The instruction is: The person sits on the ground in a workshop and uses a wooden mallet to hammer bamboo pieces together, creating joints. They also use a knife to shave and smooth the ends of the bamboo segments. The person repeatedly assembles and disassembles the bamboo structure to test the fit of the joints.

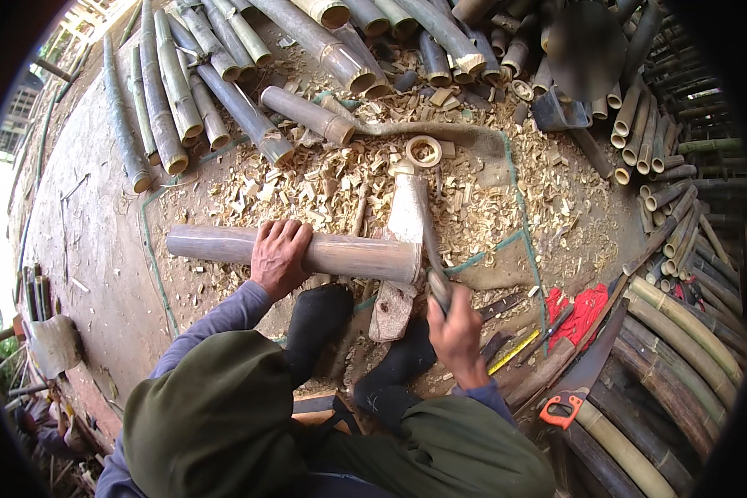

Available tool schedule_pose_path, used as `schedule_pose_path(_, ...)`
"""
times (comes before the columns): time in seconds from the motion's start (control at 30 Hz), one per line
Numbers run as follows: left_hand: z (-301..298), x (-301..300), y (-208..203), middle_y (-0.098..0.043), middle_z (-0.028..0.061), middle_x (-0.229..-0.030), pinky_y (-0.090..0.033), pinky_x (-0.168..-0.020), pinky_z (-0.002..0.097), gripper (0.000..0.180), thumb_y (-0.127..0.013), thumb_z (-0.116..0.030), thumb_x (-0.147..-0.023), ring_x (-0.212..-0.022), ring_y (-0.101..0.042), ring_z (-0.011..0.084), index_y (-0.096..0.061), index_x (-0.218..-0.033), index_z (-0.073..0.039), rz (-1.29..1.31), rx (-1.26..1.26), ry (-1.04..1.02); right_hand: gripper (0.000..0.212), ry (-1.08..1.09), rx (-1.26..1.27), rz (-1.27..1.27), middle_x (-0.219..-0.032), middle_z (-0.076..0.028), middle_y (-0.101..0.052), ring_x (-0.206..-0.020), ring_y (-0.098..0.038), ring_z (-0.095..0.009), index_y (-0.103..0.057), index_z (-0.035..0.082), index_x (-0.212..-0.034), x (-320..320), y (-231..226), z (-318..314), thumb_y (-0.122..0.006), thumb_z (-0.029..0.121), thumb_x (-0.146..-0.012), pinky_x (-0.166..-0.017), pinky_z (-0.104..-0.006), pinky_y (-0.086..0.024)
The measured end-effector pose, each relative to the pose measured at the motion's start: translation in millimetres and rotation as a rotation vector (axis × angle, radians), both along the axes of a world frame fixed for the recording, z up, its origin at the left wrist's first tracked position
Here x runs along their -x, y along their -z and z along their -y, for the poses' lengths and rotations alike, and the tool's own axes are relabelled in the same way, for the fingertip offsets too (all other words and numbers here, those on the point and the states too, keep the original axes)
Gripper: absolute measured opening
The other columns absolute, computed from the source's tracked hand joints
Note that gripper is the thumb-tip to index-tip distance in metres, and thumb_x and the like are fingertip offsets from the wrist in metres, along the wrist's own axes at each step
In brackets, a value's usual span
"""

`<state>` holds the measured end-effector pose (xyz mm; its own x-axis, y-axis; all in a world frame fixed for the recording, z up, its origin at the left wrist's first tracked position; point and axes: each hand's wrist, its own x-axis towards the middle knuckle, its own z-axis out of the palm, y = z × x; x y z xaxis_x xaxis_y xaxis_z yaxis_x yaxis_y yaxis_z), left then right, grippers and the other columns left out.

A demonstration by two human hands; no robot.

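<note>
A thick brown bamboo section (358,256) lies sideways over a pale, narrow wooden block (407,207). My left hand (282,256) is wrapped over the bamboo left of its middle, its fingers closed on it. In my right hand (456,328) is the handle of a curved knife (431,241). Its dark blade points away from me, close by the bamboo's right end. Whether the blade touches the bamboo I cannot tell. Just past the block's far end sits a cut bamboo ring (423,151).
Wood chips (307,187) litter a sack mat (481,170). Bamboo poles (178,91) crowd the far side, with more stacked at right. An orange-handled saw (563,407), a yellow tape measure (513,351) and a red cloth (577,314) lie at right. A short bamboo piece (307,114) lies beyond the mat's edge.
</note>
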<state>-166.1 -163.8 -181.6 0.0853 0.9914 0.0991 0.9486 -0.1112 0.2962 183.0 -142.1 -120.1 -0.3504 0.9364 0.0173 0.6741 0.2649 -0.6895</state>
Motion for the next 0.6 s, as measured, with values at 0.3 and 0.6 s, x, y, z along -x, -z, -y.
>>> schedule_pose_path(0.3,17,8,3,-0.063,0.0117,-0.116,-0.044,-0.105,0.0492,0.058,-0.085,-0.025,-0.071,-0.117,-0.061,0.0326,-0.060,-0.120,-0.009,-0.058,-0.035,-0.047,0.027,-0.023,-0.018,-0.027,-0.084,-0.024,-0.071,-0.071,-0.072,-0.045,-0.059,0.001,-0.119,19,-39,-4,-0.069,0.022,-0.105,-0.060,-0.0498,-0.055)
schedule_pose_path(0.6,-3,0,-12,-0.062,0.0121,-0.129,-0.042,-0.111,0.0511,0.080,-0.091,-0.029,-0.066,-0.124,-0.060,0.0338,-0.058,-0.136,-0.011,-0.025,0.183,0.021,0.027,-0.027,0.074,0.173,-0.079,-0.024,-0.067,-0.071,-0.070,-0.047,-0.057,0.001,-0.110,11,-22,-16,-0.069,0.025,-0.105,-0.057,-0.0485,-0.053)
